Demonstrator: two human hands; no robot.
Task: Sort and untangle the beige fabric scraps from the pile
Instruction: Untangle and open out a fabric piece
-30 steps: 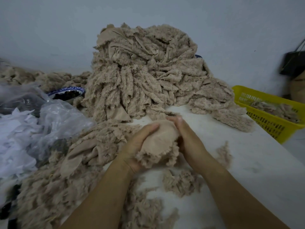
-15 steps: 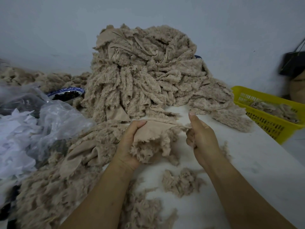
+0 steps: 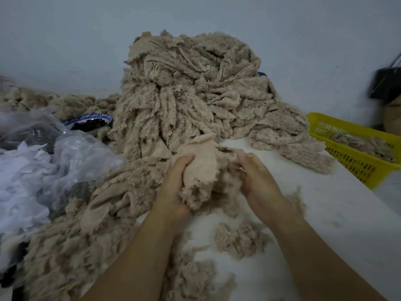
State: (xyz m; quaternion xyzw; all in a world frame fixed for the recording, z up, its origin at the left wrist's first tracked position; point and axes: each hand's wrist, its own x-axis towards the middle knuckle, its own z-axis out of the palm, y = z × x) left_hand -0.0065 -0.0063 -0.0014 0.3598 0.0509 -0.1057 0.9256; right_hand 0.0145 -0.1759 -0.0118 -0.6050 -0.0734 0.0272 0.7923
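A tall pile of fuzzy beige fabric scraps [image 3: 191, 92] rises at the back of the white table [image 3: 338, 213]. In front of it my left hand [image 3: 175, 183] grips a beige scrap [image 3: 201, 168], smooth side up, with its fluffy edge hanging below. My right hand [image 3: 258, 181] is just right of it, fingers curled into the scrap's fuzzy right edge; it is blurred. More beige scraps [image 3: 91, 213] spread out to the left of my left arm. Small loose tufts [image 3: 240, 237] lie on the table between my forearms.
A yellow plastic basket [image 3: 355, 157] holding beige scraps sits off the table's right edge. A clear plastic bag [image 3: 71, 157] and white scraps [image 3: 17, 183] lie at the left. A blue-rimmed bowl [image 3: 91, 122] of dark pieces stands behind them. A grey wall is at the back.
My hands pulled apart, stretching the scrap between them, then came back together. My right hand now digs into the scrap's fuzzy edge, and the scrap is bunched in my left hand.
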